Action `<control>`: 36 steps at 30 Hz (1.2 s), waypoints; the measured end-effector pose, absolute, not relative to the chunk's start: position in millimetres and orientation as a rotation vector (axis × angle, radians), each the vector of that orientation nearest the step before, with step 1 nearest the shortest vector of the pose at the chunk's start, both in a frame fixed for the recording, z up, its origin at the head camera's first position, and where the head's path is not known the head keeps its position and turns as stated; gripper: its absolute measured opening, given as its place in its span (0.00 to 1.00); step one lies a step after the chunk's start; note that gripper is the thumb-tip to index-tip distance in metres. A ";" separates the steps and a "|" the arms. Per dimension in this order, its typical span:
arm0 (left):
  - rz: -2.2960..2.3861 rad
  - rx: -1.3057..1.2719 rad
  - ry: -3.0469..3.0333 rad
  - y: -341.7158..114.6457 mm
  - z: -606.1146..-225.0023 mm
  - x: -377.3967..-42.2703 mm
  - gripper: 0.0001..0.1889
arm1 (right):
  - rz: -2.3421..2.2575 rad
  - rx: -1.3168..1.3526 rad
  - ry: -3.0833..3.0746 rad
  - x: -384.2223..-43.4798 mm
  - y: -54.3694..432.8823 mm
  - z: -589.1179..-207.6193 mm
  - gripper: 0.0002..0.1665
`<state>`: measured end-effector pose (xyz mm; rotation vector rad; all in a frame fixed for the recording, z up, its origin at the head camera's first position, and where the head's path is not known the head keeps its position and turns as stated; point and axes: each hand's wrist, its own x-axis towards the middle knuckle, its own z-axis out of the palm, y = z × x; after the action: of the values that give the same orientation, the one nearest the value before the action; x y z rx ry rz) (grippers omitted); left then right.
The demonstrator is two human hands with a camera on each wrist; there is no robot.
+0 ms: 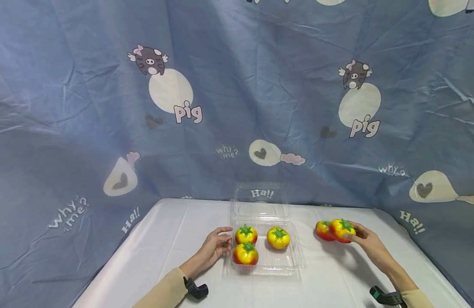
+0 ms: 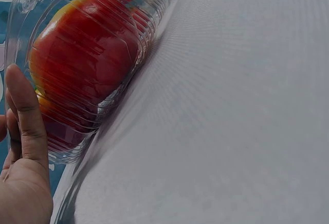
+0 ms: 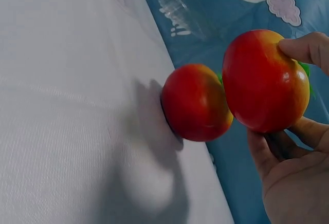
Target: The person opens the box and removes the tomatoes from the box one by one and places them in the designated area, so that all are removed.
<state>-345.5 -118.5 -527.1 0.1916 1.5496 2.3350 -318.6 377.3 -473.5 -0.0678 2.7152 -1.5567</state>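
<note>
A clear plastic clamshell container (image 1: 297, 252) stands with its lid (image 1: 260, 196) raised at the back. Inside are three red-and-yellow tomatoes with green tops: one at the back left (image 1: 246, 235), one at the front left (image 1: 245, 254) and one at the right (image 1: 278, 238). My left hand (image 1: 215, 246) is at the container's left side, one finger (image 2: 28, 116) extended along the clear wall. To the right of the container, my right hand (image 1: 365, 239) holds a tomato (image 3: 264, 82) between thumb and fingers, above the table. Just beside it, another tomato (image 3: 195, 103) sits on the cloth.
A white cloth (image 1: 183, 239) covers the table. Behind it hangs a blue patterned curtain (image 1: 221, 85), close to the table's back edge. The raised lid stands in front of that curtain. Black bands (image 1: 196, 288) are on both wrists.
</note>
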 end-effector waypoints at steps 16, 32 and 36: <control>2.328 0.191 1.539 -118.9 -528.9 -344.7 0.23 | -1.439 0.036 2.783 -320.9 390.8 -481.7 0.48; 2.333 0.188 1.545 -118.8 -527.7 -346.4 0.23 | -1.499 0.176 2.738 -324.7 398.3 -485.7 0.51; 2.330 0.195 1.544 -118.7 -526.8 -345.5 0.23 | -1.482 0.216 2.728 -327.4 401.9 -488.7 0.52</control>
<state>-345.5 -118.7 -526.8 0.1953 1.5441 2.3300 -327.4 401.9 -488.7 0.2161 2.7282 -1.4815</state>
